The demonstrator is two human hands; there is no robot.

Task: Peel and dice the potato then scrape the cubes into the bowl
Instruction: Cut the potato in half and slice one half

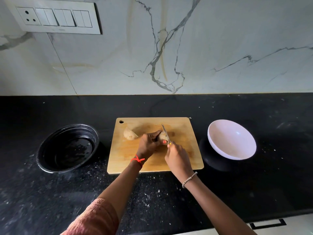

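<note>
A potato piece [164,137] lies near the middle of the wooden cutting board [183,161], still with brownish skin on it, and the left hand [149,145] grips it from the left, fingers curled over its top and thumb against its near side. The knife [165,131] stands across the piece's right end, its blade pointing away from the person, and the right hand [177,156] holds its handle with the fingers wrapped round it. A second potato half [129,133] rests apart on the board's far left area, near the hanging hole. A white bowl [232,141] sits on the black speckled countertop [169,192] just right of the board, tilted toward the camera. A black bowl [67,148] sits to the board's left. A red thread [138,160] circles the left wrist, a beaded bracelet [189,179] the right. A switch panel [55,17] is set in the marble wall [220,39] behind.
</note>
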